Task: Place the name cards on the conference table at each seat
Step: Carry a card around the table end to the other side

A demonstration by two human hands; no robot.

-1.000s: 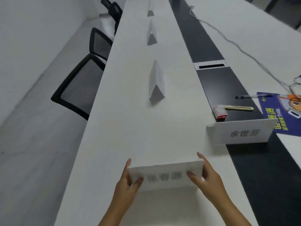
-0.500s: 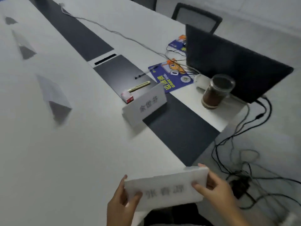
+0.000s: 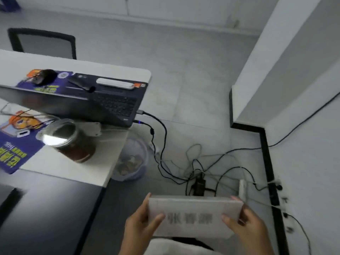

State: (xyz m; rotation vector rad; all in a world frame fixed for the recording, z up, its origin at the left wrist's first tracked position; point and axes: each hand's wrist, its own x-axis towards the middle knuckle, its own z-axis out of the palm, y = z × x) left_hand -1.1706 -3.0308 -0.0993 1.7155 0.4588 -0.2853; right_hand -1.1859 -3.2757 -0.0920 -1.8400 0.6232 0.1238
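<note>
Name card (image 3: 195, 217) held between my hands, off the table end, over the floor. My left hand (image 3: 140, 225) pinches its left edge, my right hand (image 3: 246, 227) its right edge, thumbs on the printed face. Beyond: floor cables (image 3: 198, 168), conference table (image 3: 60, 168) with jar (image 3: 71, 142) and laptop (image 3: 103, 100).

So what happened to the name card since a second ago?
The name card was lifted off the white table and carried past its end, now over the floor near the cables. The left hand and right hand still pinch its two ends.
</note>
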